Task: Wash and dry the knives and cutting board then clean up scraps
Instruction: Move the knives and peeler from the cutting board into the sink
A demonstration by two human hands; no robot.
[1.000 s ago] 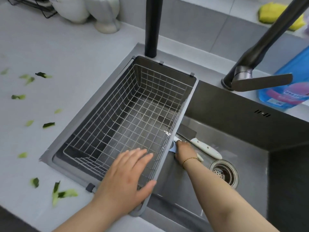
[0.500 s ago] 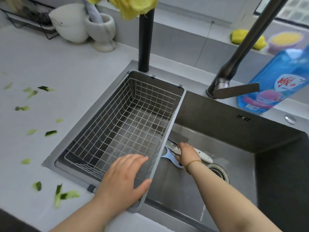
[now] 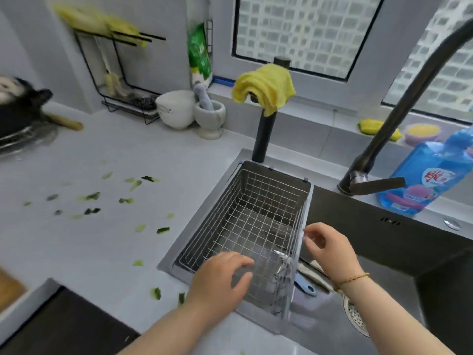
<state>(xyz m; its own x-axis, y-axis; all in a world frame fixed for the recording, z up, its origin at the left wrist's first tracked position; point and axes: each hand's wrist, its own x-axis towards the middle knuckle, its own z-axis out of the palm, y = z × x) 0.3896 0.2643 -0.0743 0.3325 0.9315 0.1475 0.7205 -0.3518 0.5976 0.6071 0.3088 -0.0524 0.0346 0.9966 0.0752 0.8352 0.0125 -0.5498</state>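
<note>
Up has come the right hand (image 3: 330, 249). Half a second ago it was down in the sink (image 3: 384, 244), touching the knife handles. Now it is lifted, right beside the right rim of the wire basket (image 3: 256, 216). Its fingers are bent loosely and a little apart, and I see nothing in them.

The left hand (image 3: 220, 280) was resting on the near corner of the basket before. Now it is over the near end of the basket with its fingers spread and loose, holding nothing. I cannot tell if it touches the wire.

The white-handled knife (image 3: 311, 271) lies on the sink floor, mostly hidden behind the right wrist. A blue handle (image 3: 305, 286) lies just beside it, near the drain (image 3: 355, 316). Neither hand touches them.

Green scraps (image 3: 92, 196) are scattered on the grey counter (image 3: 128, 155), left of the sink.

A blue bottle (image 3: 430, 180) stands behind the sink, beside the dark tap (image 3: 384, 139). It has a white patch with big red writing, but that is too blurry to read. A green bag (image 3: 199, 55) by the window has white marks, also too blurry. A yellow cloth (image 3: 263, 90) is draped over a black post behind the basket.
</note>
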